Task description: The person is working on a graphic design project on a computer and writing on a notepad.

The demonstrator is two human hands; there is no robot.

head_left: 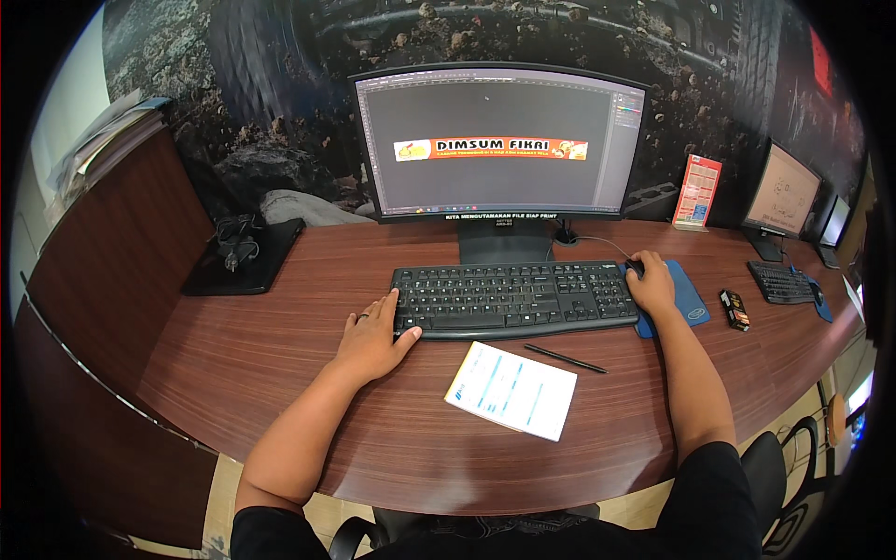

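Left fingers (390,307) spread at keyboard (504,297); right fingers (651,263) curled over mouse (635,268); pen (566,358), paper (511,392) nearby

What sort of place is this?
Likely an office, perhaps for graphic design: the monitor shows a banner layout with tool panels beside it, a second screen stands farther right on the desk, and papers are stacked at far left.

Seen from beside the desk: bold black capitals cross a red banner (490,150) on the monitor (495,112) | white capitals line its lower bezel (501,217) | print fills a red-and-white display card (697,193) | pale characters mark the black keyboard (513,297)
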